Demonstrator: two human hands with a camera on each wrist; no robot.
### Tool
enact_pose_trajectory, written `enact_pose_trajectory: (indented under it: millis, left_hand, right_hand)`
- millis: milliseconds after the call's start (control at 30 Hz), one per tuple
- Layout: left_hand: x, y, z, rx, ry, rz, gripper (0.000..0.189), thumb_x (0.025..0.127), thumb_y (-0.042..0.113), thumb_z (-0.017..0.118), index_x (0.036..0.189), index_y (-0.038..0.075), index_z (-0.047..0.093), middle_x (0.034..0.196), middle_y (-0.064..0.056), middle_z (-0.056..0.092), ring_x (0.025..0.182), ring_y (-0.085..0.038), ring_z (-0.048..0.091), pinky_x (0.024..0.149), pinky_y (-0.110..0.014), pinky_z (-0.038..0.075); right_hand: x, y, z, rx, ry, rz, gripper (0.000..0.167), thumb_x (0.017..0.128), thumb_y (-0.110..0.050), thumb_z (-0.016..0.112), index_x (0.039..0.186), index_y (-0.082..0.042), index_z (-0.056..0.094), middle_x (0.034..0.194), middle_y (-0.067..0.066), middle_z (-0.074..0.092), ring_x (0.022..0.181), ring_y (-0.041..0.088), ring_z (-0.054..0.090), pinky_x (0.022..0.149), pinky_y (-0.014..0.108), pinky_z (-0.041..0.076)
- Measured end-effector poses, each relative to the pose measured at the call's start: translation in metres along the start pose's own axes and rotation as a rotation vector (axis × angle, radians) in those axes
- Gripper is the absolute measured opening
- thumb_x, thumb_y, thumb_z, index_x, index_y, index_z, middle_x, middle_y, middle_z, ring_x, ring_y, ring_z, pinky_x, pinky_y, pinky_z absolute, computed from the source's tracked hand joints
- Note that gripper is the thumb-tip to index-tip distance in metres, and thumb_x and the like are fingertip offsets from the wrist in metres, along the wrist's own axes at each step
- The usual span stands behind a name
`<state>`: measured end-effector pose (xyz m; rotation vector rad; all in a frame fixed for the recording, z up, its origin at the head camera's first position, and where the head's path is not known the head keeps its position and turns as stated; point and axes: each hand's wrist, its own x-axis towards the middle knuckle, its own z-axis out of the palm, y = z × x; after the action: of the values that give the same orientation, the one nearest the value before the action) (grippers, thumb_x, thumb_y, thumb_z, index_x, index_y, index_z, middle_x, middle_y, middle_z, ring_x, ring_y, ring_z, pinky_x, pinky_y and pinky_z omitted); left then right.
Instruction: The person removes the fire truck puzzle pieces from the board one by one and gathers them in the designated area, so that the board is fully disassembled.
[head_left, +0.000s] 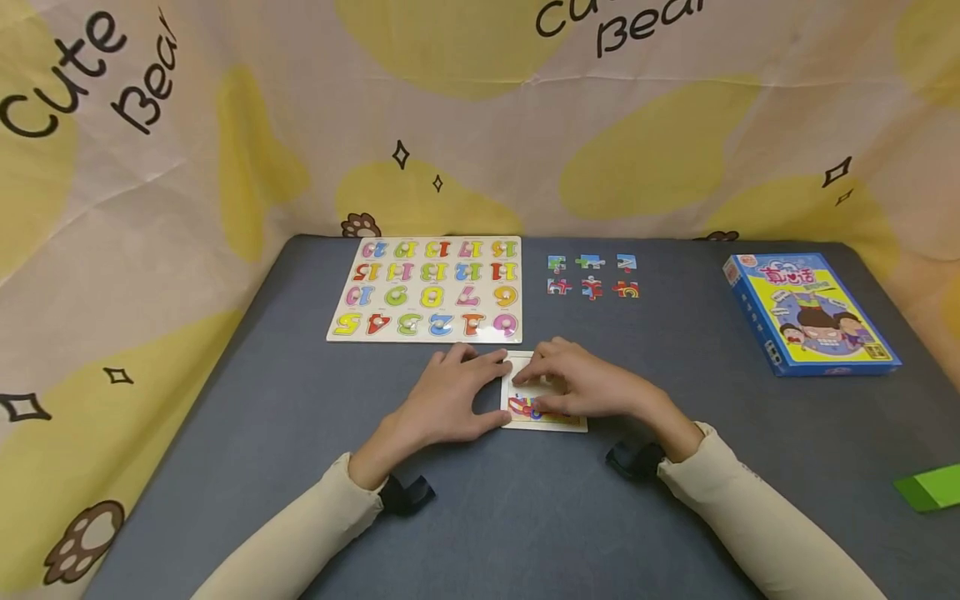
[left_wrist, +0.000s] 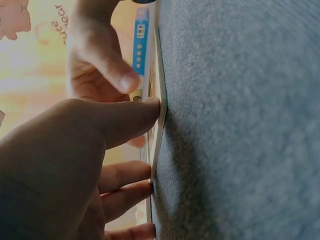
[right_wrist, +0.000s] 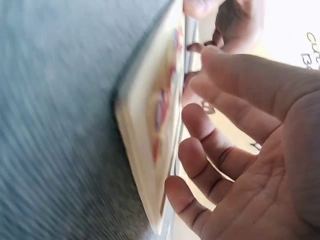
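A small pale-framed jigsaw board (head_left: 546, 426) lies on the table, with a red and blue picture part (head_left: 522, 407) showing near its lower edge. My left hand (head_left: 450, 396) is at the board's left side, thumb at the lower corner and fingertips along the edge farther up. In the left wrist view, the thumb (left_wrist: 132, 120) rests against the board's rim. Over the board is my right hand (head_left: 581, 379), its fingers loosely bent and covering much of the picture. The right wrist view shows these fingers (right_wrist: 192, 155) spread apart, with no piece visible between them.
Behind the board, several loose jigsaw pieces (head_left: 592, 287) lie in two rows. A number puzzle board (head_left: 420, 340) sits at the back left. To the right are a blue and yellow box (head_left: 821, 317) and a green block (head_left: 930, 489). A patterned cloth (head_left: 465, 117) hangs behind the table.
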<state>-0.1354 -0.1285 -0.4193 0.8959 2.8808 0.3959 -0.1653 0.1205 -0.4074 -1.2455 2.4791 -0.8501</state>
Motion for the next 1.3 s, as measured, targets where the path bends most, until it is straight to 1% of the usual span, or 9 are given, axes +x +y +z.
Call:
enact_pose_trajectory:
  millis: [133, 233, 400, 533, 800, 967, 1300]
  left_hand:
    - [0.000, -0.002, -0.001, 0.004, -0.005, 0.015, 0.069, 0.088, 0.055, 0.071, 0.148, 0.024, 0.056, 0.158, 0.005, 0.048, 0.128, -0.025, 0.047, 0.095, -0.046, 0.039]
    - [0.000, -0.003, -0.001, 0.002, -0.001, 0.027, 0.069, 0.088, 0.055, 0.072, 0.148, 0.024, 0.056, 0.158, 0.004, 0.048, 0.127, -0.025, 0.048, 0.094, -0.047, 0.039]
    - [0.000, -0.005, -0.001, -0.005, 0.002, 0.038, 0.070, 0.087, 0.055, 0.073, 0.147, 0.024, 0.056, 0.158, 0.004, 0.049, 0.127, -0.025, 0.048, 0.094, -0.047, 0.039]
    - [0.000, -0.005, -0.002, -0.002, 0.005, 0.039, 0.070, 0.087, 0.055, 0.074, 0.147, 0.023, 0.056, 0.158, 0.004, 0.049, 0.127, -0.025, 0.048, 0.094, -0.046, 0.039]
    - [-0.001, -0.004, -0.004, -0.007, 0.007, 0.043, 0.071, 0.086, 0.054, 0.075, 0.146, 0.022, 0.058, 0.157, 0.003, 0.050, 0.125, -0.025, 0.049, 0.093, -0.047, 0.039]
    - [-0.001, -0.004, -0.004, -0.007, 0.002, 0.053, 0.071, 0.086, 0.054, 0.076, 0.146, 0.021, 0.058, 0.157, 0.002, 0.050, 0.127, -0.026, 0.049, 0.094, -0.047, 0.040]
    - [0.000, -0.004, -0.004, -0.007, -0.004, 0.046, 0.072, 0.086, 0.054, 0.075, 0.147, 0.021, 0.057, 0.158, 0.003, 0.049, 0.128, -0.026, 0.048, 0.095, -0.047, 0.039]
  right_hand:
    - [0.000, 0.000, 0.005, -0.042, 0.002, -0.005, 0.033, 0.087, -0.014, 0.075, 0.120, -0.016, 0.076, 0.090, -0.001, 0.059, 0.083, 0.011, 0.041, 0.078, 0.031, 0.032]
    - [0.000, 0.001, 0.007, -0.043, 0.001, 0.000, 0.032, 0.088, -0.014, 0.075, 0.119, -0.018, 0.077, 0.093, -0.003, 0.061, 0.084, 0.011, 0.042, 0.080, 0.032, 0.031]
    - [0.001, 0.001, 0.007, -0.018, -0.003, 0.022, 0.030, 0.087, -0.012, 0.075, 0.117, -0.019, 0.078, 0.093, -0.002, 0.062, 0.085, 0.014, 0.046, 0.080, 0.034, 0.029]
    - [0.001, 0.000, 0.008, 0.019, 0.014, 0.046, 0.029, 0.086, -0.010, 0.076, 0.114, -0.018, 0.079, 0.092, -0.001, 0.063, 0.087, 0.016, 0.049, 0.078, 0.035, 0.026]
    - [0.001, 0.000, 0.011, 0.077, 0.028, 0.087, 0.029, 0.085, -0.007, 0.076, 0.112, -0.017, 0.078, 0.099, -0.003, 0.067, 0.094, 0.015, 0.052, 0.081, 0.037, 0.025]
    - [0.000, 0.001, 0.013, 0.089, 0.042, 0.087, 0.029, 0.084, -0.005, 0.075, 0.110, -0.017, 0.077, 0.102, -0.003, 0.068, 0.097, 0.015, 0.053, 0.083, 0.038, 0.026]
    - [0.001, 0.001, 0.014, 0.109, 0.061, 0.101, 0.028, 0.083, -0.004, 0.076, 0.107, -0.019, 0.076, 0.101, -0.004, 0.069, 0.096, 0.016, 0.054, 0.082, 0.039, 0.025]
